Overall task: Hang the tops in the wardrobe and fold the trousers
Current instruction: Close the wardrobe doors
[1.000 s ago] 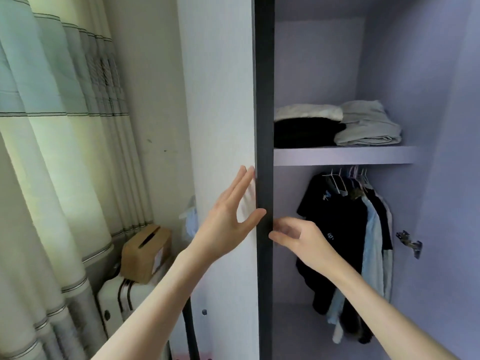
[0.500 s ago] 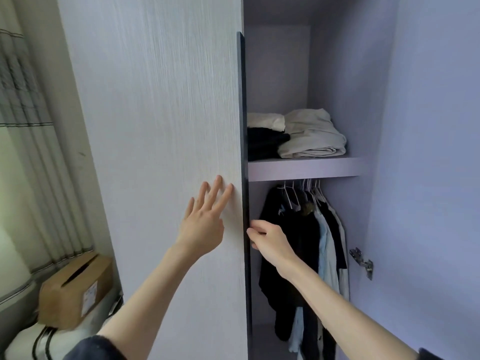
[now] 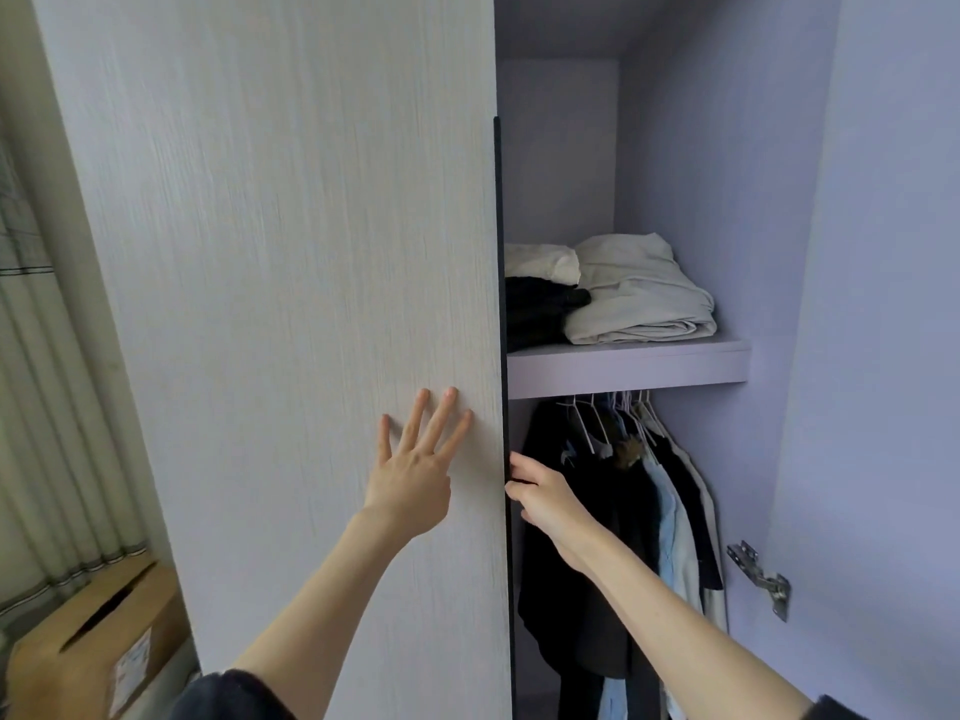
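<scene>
The pale wood-grain left wardrobe door fills the middle of the view. My left hand lies flat on its front, fingers spread and straight. My right hand grips the door's dark edge, fingers curled round it. Inside the wardrobe, several dark, light blue and cream tops hang on white hangers under the shelf. On the shelf lie folded cream trousers, a folded black garment and a folded cream piece on top of it.
The right door stands open, its lilac inner face showing, with a metal hinge on the wardrobe side. A cardboard box sits at the lower left in front of striped curtains.
The left door has swung towards the wardrobe opening and hides more of the inside. My left hand moved from the door's edge onto its front face; my right hand took hold of the edge.
</scene>
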A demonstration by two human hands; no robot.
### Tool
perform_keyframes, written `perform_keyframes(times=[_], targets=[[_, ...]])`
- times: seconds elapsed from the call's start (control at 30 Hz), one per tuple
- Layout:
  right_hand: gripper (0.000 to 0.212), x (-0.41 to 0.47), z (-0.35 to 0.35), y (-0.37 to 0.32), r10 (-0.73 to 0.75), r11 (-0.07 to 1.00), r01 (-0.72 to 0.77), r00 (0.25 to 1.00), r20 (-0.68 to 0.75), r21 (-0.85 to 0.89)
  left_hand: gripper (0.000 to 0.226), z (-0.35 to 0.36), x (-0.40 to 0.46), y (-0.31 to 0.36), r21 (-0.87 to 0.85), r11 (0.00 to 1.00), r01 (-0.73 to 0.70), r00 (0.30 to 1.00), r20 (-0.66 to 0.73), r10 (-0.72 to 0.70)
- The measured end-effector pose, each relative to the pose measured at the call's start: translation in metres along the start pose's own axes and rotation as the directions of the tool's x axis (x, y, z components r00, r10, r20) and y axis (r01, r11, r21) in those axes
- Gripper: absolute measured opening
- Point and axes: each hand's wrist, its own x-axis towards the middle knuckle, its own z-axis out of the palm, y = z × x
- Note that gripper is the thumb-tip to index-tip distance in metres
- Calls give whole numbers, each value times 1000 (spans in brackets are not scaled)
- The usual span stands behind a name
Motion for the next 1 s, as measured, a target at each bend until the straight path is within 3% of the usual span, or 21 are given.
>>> perform_keyframes(times=[0.17, 0.3, 0.43, 0.5, 0.7, 0.87, 1.0], targets=[[51, 12, 6, 11, 26, 1000, -26, 999, -27, 11, 102, 27, 3, -3, -15, 999, -52, 982, -182, 48], [50, 1, -3, 24, 35, 997, -37, 999, -29, -67, 85, 33, 2, 0, -203, 974, -100, 951, -307, 33], [38, -37, -40, 40, 37, 991, -51, 994, -104, -127, 60, 15, -15, 33, -616, 782, -96, 944, -305, -124], [34, -66, -67, 45, 40, 985, -66, 986, -162, -157, 54, 3, -24, 55, -666, 735, -130, 928, -343, -147], [28, -170, -156, 34, -89, 962, -14, 927, -364, -272, 49, -47, -48, 163, -670, 661, -338, 905, -424, 33], [28, -252, -214, 15, -311, 907, 119, 835, -454, -403, 46, -85, -76, 263, -649, 605, -462, 862, -488, 134], [23, -309, -271, 1, -519, 832, 227, 644, -563, -506, 47, -104, -90, 329, -618, 614, -491, 853, -485, 194]])
